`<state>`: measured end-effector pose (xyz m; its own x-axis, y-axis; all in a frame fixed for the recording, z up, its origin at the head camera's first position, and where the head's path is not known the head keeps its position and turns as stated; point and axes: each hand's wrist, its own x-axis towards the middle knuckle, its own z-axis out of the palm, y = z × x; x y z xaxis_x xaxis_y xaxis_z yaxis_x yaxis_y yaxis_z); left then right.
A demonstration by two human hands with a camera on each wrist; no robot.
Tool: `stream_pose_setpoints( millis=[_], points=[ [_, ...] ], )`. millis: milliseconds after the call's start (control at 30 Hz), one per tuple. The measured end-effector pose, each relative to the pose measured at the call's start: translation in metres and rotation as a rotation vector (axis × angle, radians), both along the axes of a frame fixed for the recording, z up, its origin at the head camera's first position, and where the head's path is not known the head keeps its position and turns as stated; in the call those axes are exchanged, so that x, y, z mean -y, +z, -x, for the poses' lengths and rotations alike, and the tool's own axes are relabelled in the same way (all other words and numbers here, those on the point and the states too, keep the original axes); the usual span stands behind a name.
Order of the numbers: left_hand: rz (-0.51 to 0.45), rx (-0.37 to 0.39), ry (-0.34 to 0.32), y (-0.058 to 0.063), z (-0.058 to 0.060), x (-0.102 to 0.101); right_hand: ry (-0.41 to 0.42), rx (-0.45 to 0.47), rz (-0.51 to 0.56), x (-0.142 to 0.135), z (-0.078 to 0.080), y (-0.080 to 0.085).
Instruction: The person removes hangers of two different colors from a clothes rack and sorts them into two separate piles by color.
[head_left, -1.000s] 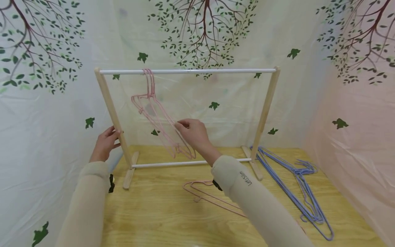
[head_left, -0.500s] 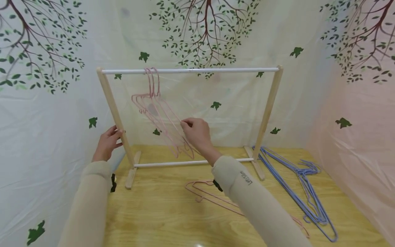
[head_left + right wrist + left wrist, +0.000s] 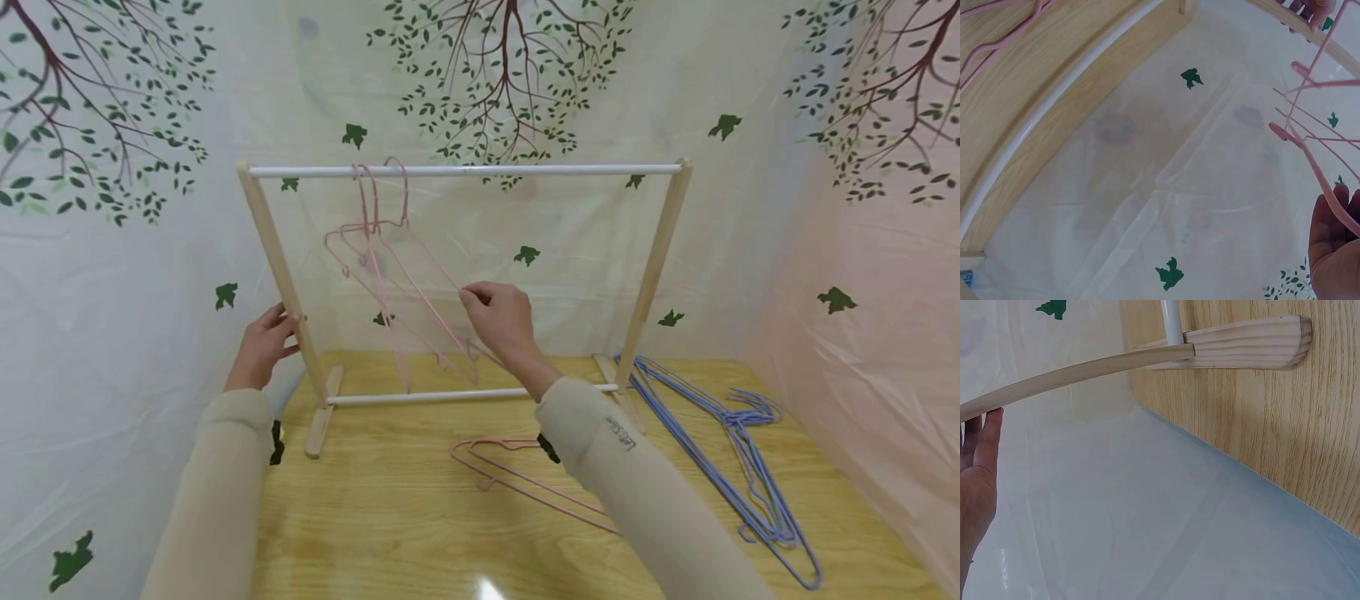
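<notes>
Three pink clothes hangers (image 3: pixel 375 200) hang by their hooks from the white top bar (image 3: pixel 525 171) of a wooden rack, left of its middle. My right hand (image 3: pixel 504 321) pinches the sloping arm of the rightmost pink hanger (image 3: pixel 1316 165) between thumb and fingers. That hanger's hook stands apart from the other two, over the bar. My left hand (image 3: pixel 262 346) holds the rack's left post (image 3: pixel 275 258) partway up, with fingertips showing at the post's edge in the left wrist view. Part of the held hanger is hidden behind my right hand.
Pink hangers (image 3: pixel 486 483) lie on the wooden table in front of the rack, partly under my right sleeve. A pile of blue hangers (image 3: pixel 750 417) lies to the right, beside the rack's right foot. A white lower bar (image 3: pixel 420 397) joins the rack's feet.
My right hand has moved right, drawing the held pink hanger along the bar and away from the other two. My left hand stays on the post.
</notes>
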<state>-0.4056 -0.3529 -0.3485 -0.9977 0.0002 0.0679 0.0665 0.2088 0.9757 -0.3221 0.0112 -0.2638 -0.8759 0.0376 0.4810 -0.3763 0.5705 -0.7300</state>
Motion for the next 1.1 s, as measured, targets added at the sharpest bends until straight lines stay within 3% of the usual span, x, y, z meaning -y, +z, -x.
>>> stream_pose_setpoints(
  millis=[267,667,900,1100],
  points=[
    [0.012,-0.004,-0.005,0.002,-0.003,-0.002,-0.041,0.013,-0.003,-0.027,-0.001,-0.006],
    [0.027,0.005,0.01,0.004,-0.004,-0.004,-0.124,-0.14,-0.18,-0.077,-0.017,-0.007],
    [0.008,-0.003,0.023,0.007,-0.007,-0.007,-0.126,-0.19,-0.191,-0.078,-0.014,-0.013],
    [-0.034,-0.015,0.002,0.009,-0.008,-0.006,-0.183,-0.276,-0.204,-0.082,-0.011,-0.015]
  ],
)
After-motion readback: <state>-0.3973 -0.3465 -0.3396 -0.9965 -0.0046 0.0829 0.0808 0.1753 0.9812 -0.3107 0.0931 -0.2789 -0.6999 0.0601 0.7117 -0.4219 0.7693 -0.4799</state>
